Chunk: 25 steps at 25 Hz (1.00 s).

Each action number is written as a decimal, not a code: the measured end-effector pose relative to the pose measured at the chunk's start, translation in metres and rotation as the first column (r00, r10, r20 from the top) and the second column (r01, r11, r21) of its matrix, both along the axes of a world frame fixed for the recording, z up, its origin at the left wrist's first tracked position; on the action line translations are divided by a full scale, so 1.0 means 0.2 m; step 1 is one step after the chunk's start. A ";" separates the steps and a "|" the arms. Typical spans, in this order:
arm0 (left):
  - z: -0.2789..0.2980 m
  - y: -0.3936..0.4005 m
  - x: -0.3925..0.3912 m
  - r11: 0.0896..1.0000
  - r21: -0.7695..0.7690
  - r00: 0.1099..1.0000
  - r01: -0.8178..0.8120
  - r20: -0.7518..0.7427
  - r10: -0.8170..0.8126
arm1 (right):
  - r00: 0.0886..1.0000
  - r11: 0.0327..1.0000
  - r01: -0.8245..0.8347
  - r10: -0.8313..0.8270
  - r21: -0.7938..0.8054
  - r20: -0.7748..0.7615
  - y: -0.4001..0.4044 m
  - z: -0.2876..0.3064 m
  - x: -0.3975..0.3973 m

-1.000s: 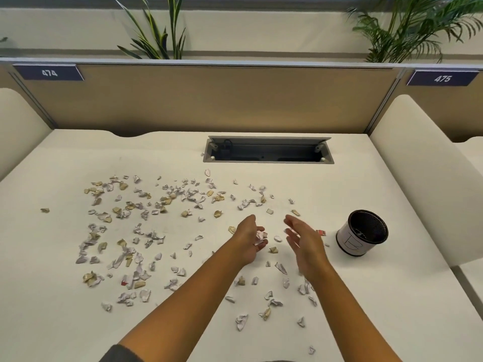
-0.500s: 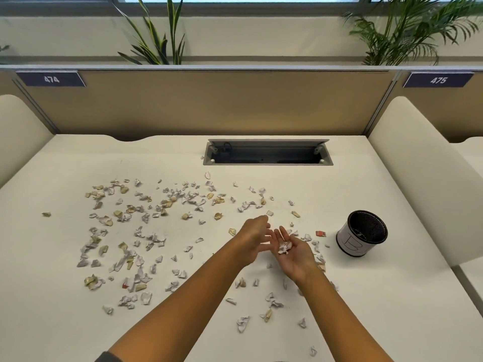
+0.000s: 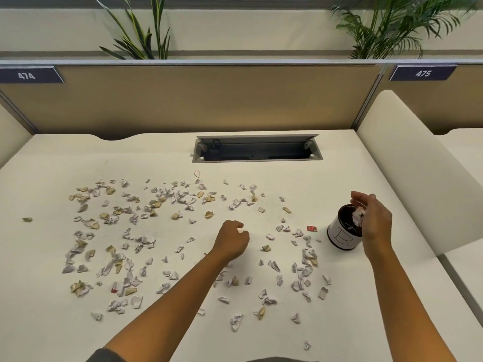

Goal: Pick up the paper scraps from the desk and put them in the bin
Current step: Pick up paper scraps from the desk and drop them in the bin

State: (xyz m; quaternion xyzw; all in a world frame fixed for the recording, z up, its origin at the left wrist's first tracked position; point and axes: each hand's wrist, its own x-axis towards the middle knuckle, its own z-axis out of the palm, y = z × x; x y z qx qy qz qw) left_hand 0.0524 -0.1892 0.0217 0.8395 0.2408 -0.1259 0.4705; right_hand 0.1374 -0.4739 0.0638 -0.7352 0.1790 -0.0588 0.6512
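Head camera shows the right hand [image 3: 373,220] tipped over the bin [image 3: 339,239], its fingers loosely curled round a small white wad of scraps [image 3: 358,218] that sits right at the bin's mouth — whether the wad is pinched or already slipping free I cannot tell. The left hand [image 3: 232,241] hovers low over the desk [image 3: 392,296] near the middle, fingers curled inward with thumb and forefinger slightly apart; nothing shows between them. Most paper scraps [image 3: 136,239] lie scattered across the desk, thickest to the left, with a looser band just beside the bin. The bin's opening looks narrow and the paper light, so a careless release could drop bits over the rim — and the wrist hanging this close might nudge the bin over.
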 end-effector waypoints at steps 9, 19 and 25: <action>-0.13 -0.15 0.00 0.896 0.210 0.914 0.392 0.020 -0.404 | 0.941 0.868 -0.147 0.270 -0.474 0.203 0.13 -0.06 -0.07; -0.24 -0.27 -0.05 0.617 0.489 0.717 0.617 -0.026 -0.697 | 0.798 0.486 -0.597 0.444 -0.638 -0.408 0.33 -0.45 -0.16; -0.25 -0.22 -0.04 0.586 0.604 0.740 0.539 -0.008 -0.673 | 0.805 0.397 -0.561 0.468 -0.727 -0.365 0.39 -0.48 -0.21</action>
